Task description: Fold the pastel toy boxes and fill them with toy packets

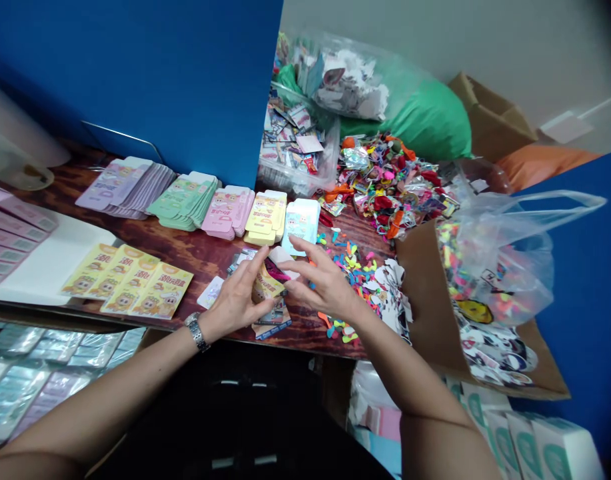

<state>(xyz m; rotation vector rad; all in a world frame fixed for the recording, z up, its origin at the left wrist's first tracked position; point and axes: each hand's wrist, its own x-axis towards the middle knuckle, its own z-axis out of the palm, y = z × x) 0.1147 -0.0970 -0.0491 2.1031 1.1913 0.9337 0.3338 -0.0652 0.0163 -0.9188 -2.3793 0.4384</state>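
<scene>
My left hand [238, 293], with a metal watch on its wrist, is closed on a small yellow paper box [267, 287] over the front of the table. The box is tilted, its top open, with white flaps and something dark and magenta in the mouth. At that open end, my right hand [325, 280] has its fingertips around a white flap; whether it also pinches a small item is unclear. Under the hands lie printed cards [275, 319], partly covered. Just beyond stand stacks of flat boxes, yellow [265, 215] and light blue [302, 223].
Filled yellow boxes [160, 290] overlap at left beside pink boxes [15, 233] on a white tray. Purple [120, 187], green [185, 200] and pink stacks [228, 212] line the back. Small balloons [352, 260], trinkets [385, 177] and a cardboard carton [430, 300] are at right.
</scene>
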